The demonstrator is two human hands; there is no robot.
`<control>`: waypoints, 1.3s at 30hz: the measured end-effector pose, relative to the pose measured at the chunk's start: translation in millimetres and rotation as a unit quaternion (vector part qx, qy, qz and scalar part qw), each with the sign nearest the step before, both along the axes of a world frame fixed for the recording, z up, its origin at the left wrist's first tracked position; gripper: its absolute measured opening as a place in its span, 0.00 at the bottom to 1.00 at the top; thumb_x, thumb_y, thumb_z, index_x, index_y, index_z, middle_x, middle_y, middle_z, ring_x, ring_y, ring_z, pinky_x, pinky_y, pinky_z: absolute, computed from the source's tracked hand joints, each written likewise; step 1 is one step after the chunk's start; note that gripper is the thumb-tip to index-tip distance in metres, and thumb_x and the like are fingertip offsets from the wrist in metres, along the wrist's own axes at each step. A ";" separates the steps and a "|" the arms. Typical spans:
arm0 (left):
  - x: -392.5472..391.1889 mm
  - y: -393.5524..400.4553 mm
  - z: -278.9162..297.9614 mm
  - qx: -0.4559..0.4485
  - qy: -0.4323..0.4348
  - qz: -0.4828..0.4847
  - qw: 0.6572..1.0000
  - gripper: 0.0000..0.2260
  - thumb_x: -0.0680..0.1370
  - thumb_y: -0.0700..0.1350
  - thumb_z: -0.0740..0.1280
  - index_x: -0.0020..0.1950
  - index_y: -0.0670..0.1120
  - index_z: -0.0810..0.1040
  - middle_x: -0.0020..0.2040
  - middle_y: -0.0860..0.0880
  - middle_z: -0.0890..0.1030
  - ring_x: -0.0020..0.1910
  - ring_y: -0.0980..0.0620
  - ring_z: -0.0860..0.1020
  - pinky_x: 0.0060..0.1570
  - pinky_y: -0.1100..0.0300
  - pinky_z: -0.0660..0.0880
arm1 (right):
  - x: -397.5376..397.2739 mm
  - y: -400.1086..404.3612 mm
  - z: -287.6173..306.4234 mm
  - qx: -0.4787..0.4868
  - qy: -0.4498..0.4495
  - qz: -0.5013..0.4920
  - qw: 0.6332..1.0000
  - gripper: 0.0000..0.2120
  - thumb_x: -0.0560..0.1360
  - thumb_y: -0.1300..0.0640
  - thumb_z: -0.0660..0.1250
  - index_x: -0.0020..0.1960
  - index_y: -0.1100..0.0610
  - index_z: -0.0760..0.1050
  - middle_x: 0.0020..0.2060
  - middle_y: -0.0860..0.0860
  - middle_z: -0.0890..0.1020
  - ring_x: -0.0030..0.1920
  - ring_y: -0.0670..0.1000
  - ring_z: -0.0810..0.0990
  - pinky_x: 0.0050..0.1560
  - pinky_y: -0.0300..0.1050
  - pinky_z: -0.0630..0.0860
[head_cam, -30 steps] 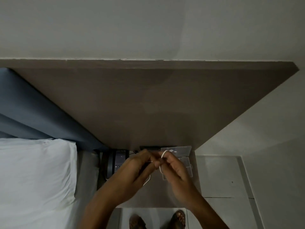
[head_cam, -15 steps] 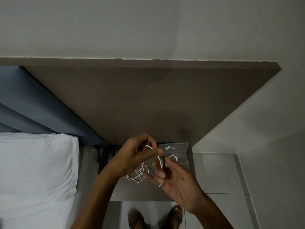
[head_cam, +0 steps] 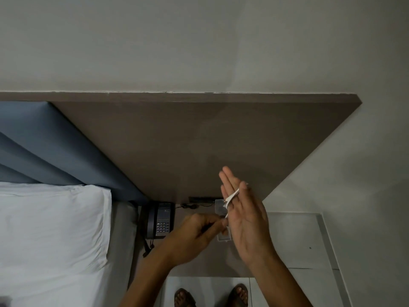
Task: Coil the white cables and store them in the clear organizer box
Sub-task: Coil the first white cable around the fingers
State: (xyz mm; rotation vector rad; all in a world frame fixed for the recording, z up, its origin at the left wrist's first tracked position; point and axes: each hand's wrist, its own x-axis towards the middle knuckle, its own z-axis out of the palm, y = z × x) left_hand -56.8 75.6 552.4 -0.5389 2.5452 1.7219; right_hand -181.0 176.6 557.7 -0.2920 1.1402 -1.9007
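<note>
**White cable wound over a flat right hand above the bedside shelf**

A dim bedroom corner is seen from above: a pale wall, a brown headboard panel (head_cam: 199,140) and a narrow brown bedside shelf (head_cam: 199,264) set against it. A white pillow (head_cam: 51,229) is seen at the left beside blue upholstery (head_cam: 55,140); pale floor tiles (head_cam: 298,240) are seen at the right. A dark desk phone (head_cam: 160,220) is placed on the shelf's left part, keypad visible, with a dark cord trailing off behind it. Two sandalled feet (head_cam: 210,298) are seen at the bottom edge.

The right hand (head_cam: 243,222) is held up edge-on over the shelf, fingers straight and pressed together, thumb lying alongside — flat, not clenched. A white cable (head_cam: 231,197) is looped across its fingers; a short strand runs down from the loop toward the left hand. Whether the loop goes fully around cannot be told.

The left hand (head_cam: 197,233) is curled, its fingertips pinched together just beside the right palm, where the white strand ends — the pinch is apparently closed on the cable, though the contact is small and partly hidden.

The clear organizer box (head_cam: 222,218) is lying on the shelf, mostly hidden behind both hands; only parts of its far and near ends are shown. Its contents cannot be told.
</note>
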 end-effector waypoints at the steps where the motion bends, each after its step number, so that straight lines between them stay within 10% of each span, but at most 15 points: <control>1: 0.9 1.9 1.7 -0.009 -0.010 -0.016 1.000 0.18 0.87 0.53 0.60 0.51 0.41 0.83 0.37 0.37 0.77 0.31 0.52 0.72 0.35 0.56 0.72 | 0.0 0.8 -3.9 0.045 0.074 -0.008 0.996 0.20 0.89 0.49 0.52 0.74 0.49 0.77 0.76 0.43 0.77 0.79 0.43 0.70 0.81 0.51 0.59; 6: 4.6 -7.8 25.0 -0.053 -0.031 -0.067 0.996 0.10 0.86 0.52 0.63 0.51 0.51 0.81 0.40 0.52 0.81 0.36 0.53 0.78 0.38 0.56 0.77 | -3.8 16.1 -16.8 0.110 0.230 0.071 0.964 0.19 0.89 0.51 0.54 0.75 0.49 0.76 0.73 0.42 0.80 0.76 0.43 0.74 0.77 0.45 0.69; 9: 0.2 -18.1 45.7 -0.074 0.011 -0.056 0.996 0.08 0.86 0.54 0.63 0.51 0.56 0.80 0.41 0.60 0.81 0.39 0.59 0.80 0.40 0.62 0.78 | -0.3 32.1 -27.0 0.144 0.212 0.121 0.959 0.20 0.87 0.41 0.57 0.71 0.48 0.79 0.68 0.46 0.83 0.72 0.48 0.79 0.76 0.57 0.73; 13: -9.4 -30.0 57.3 -0.088 0.035 -0.029 0.995 0.11 0.85 0.54 0.64 0.51 0.49 0.81 0.42 0.51 0.86 0.42 0.54 0.85 0.45 0.49 0.83 | 11.9 42.8 -33.8 0.181 0.119 0.114 0.970 0.22 0.80 0.33 0.63 0.69 0.40 0.80 0.66 0.47 0.84 0.69 0.49 0.81 0.76 0.60 0.73; 23: -9.3 -31.1 36.7 0.018 0.055 0.052 0.997 0.17 0.80 0.58 0.70 0.47 0.44 0.81 0.42 0.33 0.80 0.42 0.31 0.79 0.46 0.35 0.79 | 18.0 47.6 -1.5 -0.017 -0.208 0.129 0.969 0.14 0.84 0.53 0.66 0.50 0.64 0.80 0.37 0.56 0.80 0.35 0.51 0.81 0.68 0.56 0.80; 30: -10.8 3.0 16.4 0.027 0.072 0.082 0.994 0.23 0.87 0.53 0.60 0.40 0.41 0.82 0.32 0.54 0.81 0.32 0.64 0.75 0.39 0.71 0.71 | 4.7 40.2 28.2 -0.044 -0.222 -0.069 0.972 0.12 0.87 0.57 0.63 0.64 0.65 0.77 0.66 0.64 0.83 0.71 0.60 0.81 0.81 0.61 0.65; 34: -1.2 9.3 13.2 0.002 0.079 0.097 0.992 0.20 0.88 0.52 0.61 0.38 0.50 0.80 0.26 0.60 0.73 0.26 0.62 0.69 0.34 0.73 0.67 | -6.2 37.4 34.0 0.036 -0.064 -0.082 0.994 0.29 0.86 0.44 0.58 0.83 0.53 0.59 0.81 0.60 0.69 0.83 0.56 0.66 0.85 0.57 0.53; 39: -1.5 11.7 25.7 -0.033 0.025 0.003 0.999 0.18 0.87 0.53 0.60 0.47 0.45 0.83 0.25 0.59 0.72 0.24 0.61 0.68 0.31 0.74 0.67 | 8.8 40.5 18.3 0.084 0.111 -0.067 0.988 0.30 0.81 0.35 0.57 0.80 0.45 0.68 0.79 0.42 0.73 0.82 0.44 0.64 0.81 0.47 0.57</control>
